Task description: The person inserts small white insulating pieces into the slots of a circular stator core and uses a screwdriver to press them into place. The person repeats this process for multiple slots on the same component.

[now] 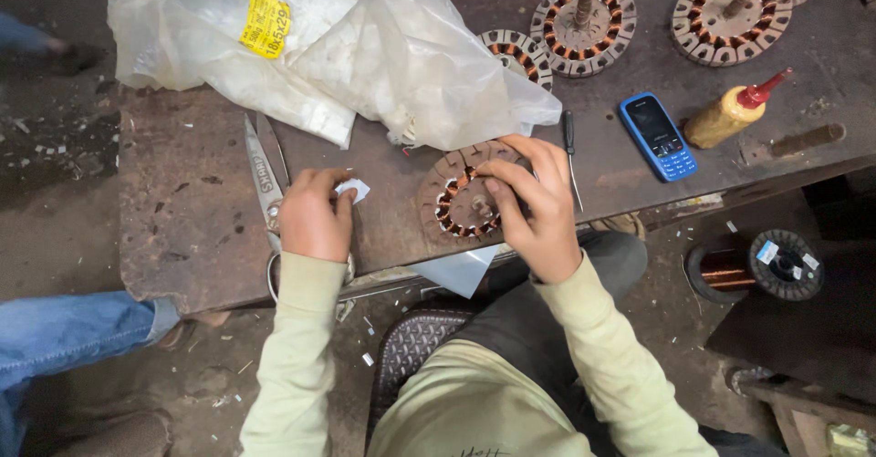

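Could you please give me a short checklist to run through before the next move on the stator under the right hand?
1. Right hand steadies the round rusty stator with copper windings: ok.
2. Left hand has the small white paper slip in its grip: ok.
3. Stator lies flat on the worn metal table, clear of the edge: ok.
4. Steel scissors within reach beside the left hand: ok.
5. Black-handled thin screwdriver close to the right hand: ok.
6. Slots free for insulation: cannot tell, fingers cover them.
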